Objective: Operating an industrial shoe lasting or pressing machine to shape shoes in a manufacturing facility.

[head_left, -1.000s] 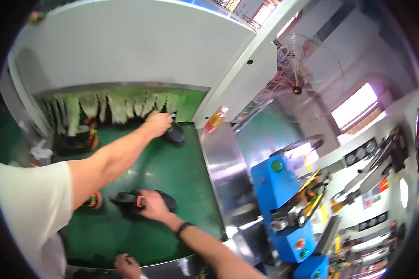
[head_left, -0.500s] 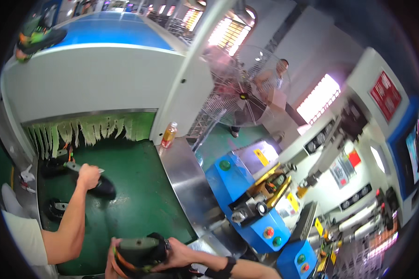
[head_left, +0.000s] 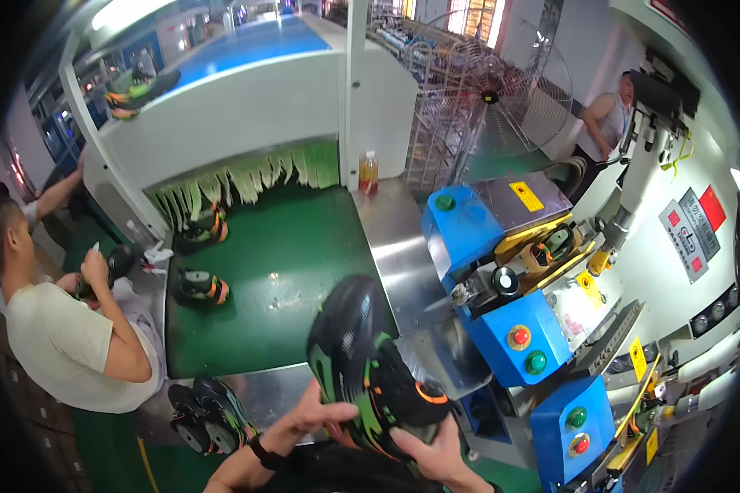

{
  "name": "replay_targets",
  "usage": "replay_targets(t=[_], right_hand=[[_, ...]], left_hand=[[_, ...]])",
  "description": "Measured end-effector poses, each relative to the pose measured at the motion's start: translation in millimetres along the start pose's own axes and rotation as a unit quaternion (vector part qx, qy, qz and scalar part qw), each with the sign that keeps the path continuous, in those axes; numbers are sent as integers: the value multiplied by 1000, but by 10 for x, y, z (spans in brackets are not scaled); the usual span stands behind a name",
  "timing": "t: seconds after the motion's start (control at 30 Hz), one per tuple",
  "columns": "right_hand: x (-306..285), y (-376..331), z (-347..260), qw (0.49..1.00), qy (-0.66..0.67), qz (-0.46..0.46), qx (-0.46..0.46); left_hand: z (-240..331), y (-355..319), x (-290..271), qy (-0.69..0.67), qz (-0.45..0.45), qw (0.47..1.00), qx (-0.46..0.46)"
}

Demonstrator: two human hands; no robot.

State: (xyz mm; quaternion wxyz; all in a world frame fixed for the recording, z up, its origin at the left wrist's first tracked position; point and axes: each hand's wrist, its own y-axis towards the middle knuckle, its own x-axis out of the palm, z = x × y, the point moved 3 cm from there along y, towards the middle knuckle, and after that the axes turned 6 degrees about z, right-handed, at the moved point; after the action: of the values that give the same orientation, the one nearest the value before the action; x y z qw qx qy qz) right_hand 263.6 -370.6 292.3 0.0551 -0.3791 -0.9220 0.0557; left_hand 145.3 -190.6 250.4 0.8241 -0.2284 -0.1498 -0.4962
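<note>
Both hands, left hand [head_left: 321, 415] and right hand [head_left: 440, 452], grip the black-and-green shoe [head_left: 366, 370] with closed fingers; carrying it seems underway, next needing placement at the blue press machine [head_left: 501, 329].

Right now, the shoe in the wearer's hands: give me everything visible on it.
The shoe is black with green streaks and orange accents near the heel collar. It looks synthetic, with a dark rounded sole facing the camera. It is tilted, toe up and away, heel low. The left hand grips its side, and the right hand supports the heel end. It is held above the steel ledge.
</note>
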Motion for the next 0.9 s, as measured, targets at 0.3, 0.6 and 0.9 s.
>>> replay_targets(t=[0.3,0.6,0.9], right_hand=[[-831,-751,53,997,-57,26,53],[-720,-632,-355,962,-203,65,-173],[-1006,-651,-145,987,-3,159,28]], left_hand=[[370,416,1071,-109,-46,993,21],[820,780,1263,-17,-125,991,-48],[307,935,1332,-45,-85,993,-73]])
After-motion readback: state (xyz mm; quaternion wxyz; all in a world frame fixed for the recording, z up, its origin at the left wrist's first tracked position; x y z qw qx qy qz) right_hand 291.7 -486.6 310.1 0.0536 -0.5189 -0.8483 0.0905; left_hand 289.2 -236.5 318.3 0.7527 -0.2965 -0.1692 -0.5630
